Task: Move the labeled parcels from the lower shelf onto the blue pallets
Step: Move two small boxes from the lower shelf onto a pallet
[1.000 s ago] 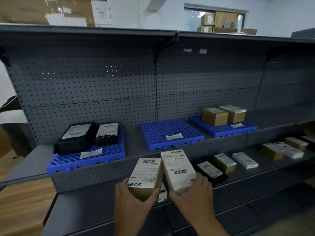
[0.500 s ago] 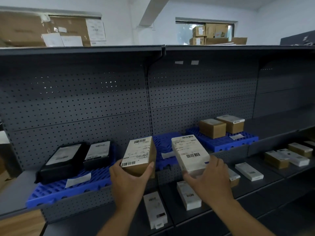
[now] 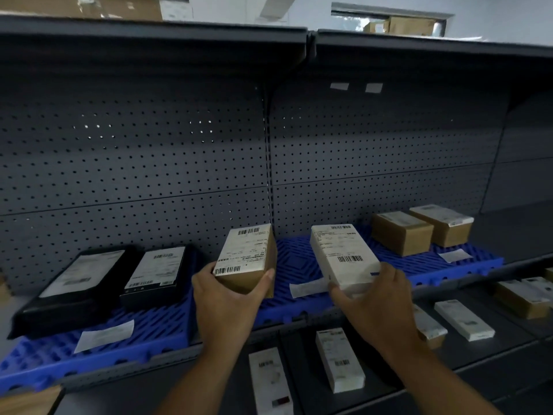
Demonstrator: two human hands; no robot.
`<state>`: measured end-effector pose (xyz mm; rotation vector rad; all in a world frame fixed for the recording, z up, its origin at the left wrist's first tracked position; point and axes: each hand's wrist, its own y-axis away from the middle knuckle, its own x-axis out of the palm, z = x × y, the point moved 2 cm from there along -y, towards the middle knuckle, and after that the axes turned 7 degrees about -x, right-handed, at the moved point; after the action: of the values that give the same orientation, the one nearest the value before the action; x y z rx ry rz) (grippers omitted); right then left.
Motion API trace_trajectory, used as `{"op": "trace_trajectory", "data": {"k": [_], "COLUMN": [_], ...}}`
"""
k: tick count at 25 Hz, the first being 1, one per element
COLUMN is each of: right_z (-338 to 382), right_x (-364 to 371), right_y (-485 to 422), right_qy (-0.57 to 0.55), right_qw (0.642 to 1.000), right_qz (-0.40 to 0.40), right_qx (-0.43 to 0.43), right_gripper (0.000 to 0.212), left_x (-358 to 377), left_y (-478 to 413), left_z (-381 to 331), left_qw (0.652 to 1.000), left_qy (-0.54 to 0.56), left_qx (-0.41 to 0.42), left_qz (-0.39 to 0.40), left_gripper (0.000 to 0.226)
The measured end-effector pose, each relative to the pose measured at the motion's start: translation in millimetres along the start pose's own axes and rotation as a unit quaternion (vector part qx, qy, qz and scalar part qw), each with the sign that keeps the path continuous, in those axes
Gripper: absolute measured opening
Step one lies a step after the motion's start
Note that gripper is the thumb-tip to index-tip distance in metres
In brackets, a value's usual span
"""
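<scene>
My left hand [image 3: 229, 298] grips a brown labeled box [image 3: 247, 259] from below, holding it over the left part of the middle blue pallet [image 3: 294, 259]. My right hand [image 3: 371, 298] holds a white labeled box [image 3: 342, 254] over the same pallet's right part. The left blue pallet [image 3: 98, 342] carries two black labeled parcels [image 3: 89, 280]. Two brown boxes [image 3: 419, 232] sit on the right blue pallet [image 3: 466, 265]. Several white and brown labeled parcels [image 3: 339, 359] lie on the lower shelf [image 3: 484, 354] beneath.
A grey perforated back panel [image 3: 179, 163] rises behind the pallets, and an upper shelf [image 3: 269, 37] hangs overhead. Paper slips [image 3: 103, 335] lie on each pallet's front. Cardboard cartons [image 3: 407, 25] show beyond the rack. A wooden surface [image 3: 27, 402] is at bottom left.
Both hands have risen from the lower shelf and moved forward with their boxes, which now hang over the middle blue pallet. The view has closed in on the shelf.
</scene>
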<state>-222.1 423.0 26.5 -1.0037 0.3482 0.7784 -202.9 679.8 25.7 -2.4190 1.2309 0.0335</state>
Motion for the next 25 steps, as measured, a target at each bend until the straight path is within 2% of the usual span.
{"op": "trace_trajectory", "data": {"k": [7, 10, 14, 25], "right_z": [-33.2, -45.1, -49.4, -31.6], "right_x": [45.8, 63.6, 80.7, 96.9], "right_y": [-75.5, -95.9, -101.5, -95.1], "right_qy": [-0.033, -0.034, -0.023, 0.036], "right_qw": [0.998, 0.995, 0.993, 0.986], "right_qz": [0.06, 0.085, 0.108, 0.158], "right_qx": [-0.014, -0.032, -0.044, -0.044], "right_gripper": [0.107, 0.105, 0.099, 0.106], "left_x": [35.1, 49.6, 62.1, 58.1], "left_y": [-14.3, -11.7, -4.6, -0.7], "left_z": [-11.1, -15.7, -22.3, -22.8], "left_qw": [0.998, 0.995, 0.991, 0.988], "left_qy": [-0.025, -0.042, -0.064, -0.082], "left_qx": [-0.008, -0.017, -0.025, -0.028], "left_qz": [-0.064, -0.091, -0.117, -0.131], "left_gripper": [0.111, 0.112, 0.115, 0.115]}}
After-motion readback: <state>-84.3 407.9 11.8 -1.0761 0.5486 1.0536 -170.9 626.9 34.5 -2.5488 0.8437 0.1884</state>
